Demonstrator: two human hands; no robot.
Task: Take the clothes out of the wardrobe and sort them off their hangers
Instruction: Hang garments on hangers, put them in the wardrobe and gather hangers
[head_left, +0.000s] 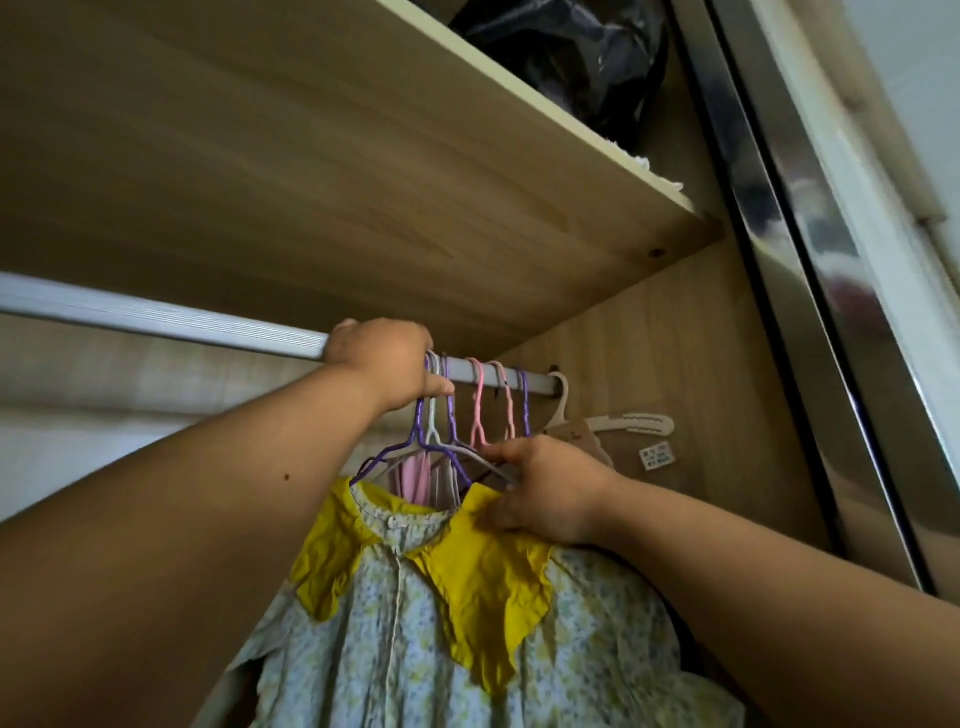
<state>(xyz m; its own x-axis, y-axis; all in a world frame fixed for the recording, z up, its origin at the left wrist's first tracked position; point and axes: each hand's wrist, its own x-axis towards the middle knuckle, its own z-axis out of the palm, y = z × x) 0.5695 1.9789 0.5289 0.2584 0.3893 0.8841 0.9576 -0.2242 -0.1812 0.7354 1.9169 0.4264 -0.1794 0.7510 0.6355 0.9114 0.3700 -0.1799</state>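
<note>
**Item:** floral dress (467, 623), yellow collar, nearest you. It hangs on a purple hanger (417, 423) from the rail (156, 317) under the wooden shelf (311, 156).

**Behind it:** pink hangers (478, 405), bunched close, and a beige hanger (563, 402) at far right.

**Left hand** (384, 364): curled over the rail, thumb against the bunched hooks (439, 374).

**Right hand** (545, 488): fingers clamped on the dress's right shoulder, along with a pale hanger arm there.

**Step in hand, by the look of it:** unhooking.
- Trap only as many hooks as your thumb can hold.
- Lift them straight up clear of the rail before drawing them toward you.
- Keep your right hand under the shoulders so the dress doesn't slip off and the neighbouring hangers don't snag.
</note>
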